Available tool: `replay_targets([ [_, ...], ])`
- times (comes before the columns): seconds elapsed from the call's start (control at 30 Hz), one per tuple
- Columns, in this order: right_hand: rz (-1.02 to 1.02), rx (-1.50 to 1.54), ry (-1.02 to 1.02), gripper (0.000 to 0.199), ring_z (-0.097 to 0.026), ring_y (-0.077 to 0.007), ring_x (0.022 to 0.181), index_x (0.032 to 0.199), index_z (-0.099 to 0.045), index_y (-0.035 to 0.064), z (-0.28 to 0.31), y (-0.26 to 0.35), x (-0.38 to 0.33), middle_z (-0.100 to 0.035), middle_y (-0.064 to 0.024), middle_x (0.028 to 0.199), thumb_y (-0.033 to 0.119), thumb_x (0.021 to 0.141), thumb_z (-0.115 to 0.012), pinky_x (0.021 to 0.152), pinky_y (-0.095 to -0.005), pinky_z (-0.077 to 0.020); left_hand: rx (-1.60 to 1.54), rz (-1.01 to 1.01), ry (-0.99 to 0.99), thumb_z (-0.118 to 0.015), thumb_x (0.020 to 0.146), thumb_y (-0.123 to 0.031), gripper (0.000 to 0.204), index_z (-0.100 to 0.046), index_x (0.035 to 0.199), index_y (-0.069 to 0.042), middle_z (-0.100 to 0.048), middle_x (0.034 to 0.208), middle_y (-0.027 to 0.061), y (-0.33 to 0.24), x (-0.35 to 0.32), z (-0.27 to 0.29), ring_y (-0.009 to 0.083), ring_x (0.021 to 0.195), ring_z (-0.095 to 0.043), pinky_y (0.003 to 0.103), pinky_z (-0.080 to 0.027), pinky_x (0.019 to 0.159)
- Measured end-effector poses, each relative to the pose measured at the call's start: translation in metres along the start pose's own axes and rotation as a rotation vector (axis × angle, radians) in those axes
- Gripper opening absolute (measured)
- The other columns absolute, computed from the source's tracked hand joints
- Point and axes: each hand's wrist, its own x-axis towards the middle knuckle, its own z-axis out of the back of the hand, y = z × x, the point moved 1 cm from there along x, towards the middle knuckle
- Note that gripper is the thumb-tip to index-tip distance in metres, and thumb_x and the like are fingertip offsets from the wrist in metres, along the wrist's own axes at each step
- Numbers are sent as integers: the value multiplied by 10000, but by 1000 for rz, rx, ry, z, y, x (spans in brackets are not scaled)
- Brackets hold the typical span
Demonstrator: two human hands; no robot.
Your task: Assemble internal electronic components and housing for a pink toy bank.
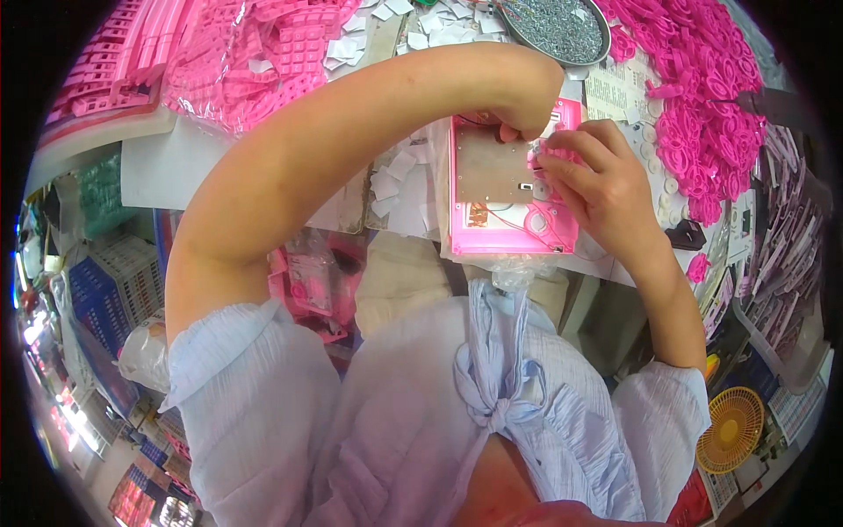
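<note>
A pink plastic housing [514, 241] lies in front of me near the table's edge, its inside facing up. A flat brown board [492, 167] covers its left part, and thin red wires [505, 217] run below the board. My left hand [531, 101] is bent over the housing's far side, its fingers curled, one fingertip by the board's upper edge. Most of its fingers are hidden behind the wrist. From the right, my right hand [606, 176] reaches in with fingers drawn together beside the board's right edge. What they pinch is too small to make out.
A round metal tray of small screws [562, 31] stands at the far side. Pink ring-shaped parts [707, 105] are heaped at right, bagged pink keypad parts [290, 44] at far left. White paper pieces [391, 180] lie left of the housing. A yellow fan [731, 429] is at lower right.
</note>
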Motion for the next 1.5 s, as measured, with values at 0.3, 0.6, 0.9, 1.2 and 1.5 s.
replay_targets([
  [0.3, -59, 20, -12, 192, -627, -285, 963, 928, -751, 58, 0, 5, 1, -677, -50, 1004, 52, 737, -763, 790, -394, -550, 37, -28, -28, -675, 683, -96, 87, -683, 621, -35, -681, 596, 59, 3, 1, -2, 192, 566, -646, 374, -491, 556],
  [0.6, -119, 242, 103, 196, -622, -287, 947, 980, -749, 53, 7, -15, 7, -683, -73, 1006, 102, 790, -755, 806, -398, -546, 237, -102, -130, -654, 716, -100, 116, -707, 713, 3, -682, 670, 178, 1, -7, -3, 321, 639, -679, 437, -528, 604],
  [0.9, -290, 195, -126, 195, -612, -306, 942, 1007, -715, 45, -8, -5, -3, -671, -102, 1002, 62, 816, -750, 816, -404, -513, 84, -256, -259, -637, 828, -163, 174, -695, 852, -1, -690, 777, 176, 19, -14, -10, 352, 748, -679, 447, -535, 715],
  [1.2, -212, 75, -114, 151, -596, -313, 979, 939, -724, 71, -17, 1, 2, -661, -69, 1024, 60, 791, -753, 822, -407, -528, 73, -303, -163, -629, 841, -167, 195, -716, 905, -5, -698, 797, 184, 19, -15, -2, 347, 747, -681, 440, -534, 709],
  [1.5, -240, 41, -103, 171, -601, -313, 1019, 946, -734, 64, -14, 6, -1, -667, -84, 1039, 71, 778, -760, 820, -409, -536, 162, -349, -141, -637, 814, -148, 182, -718, 879, 2, -679, 734, 197, 8, -13, -1, 376, 704, -666, 453, -530, 684],
])
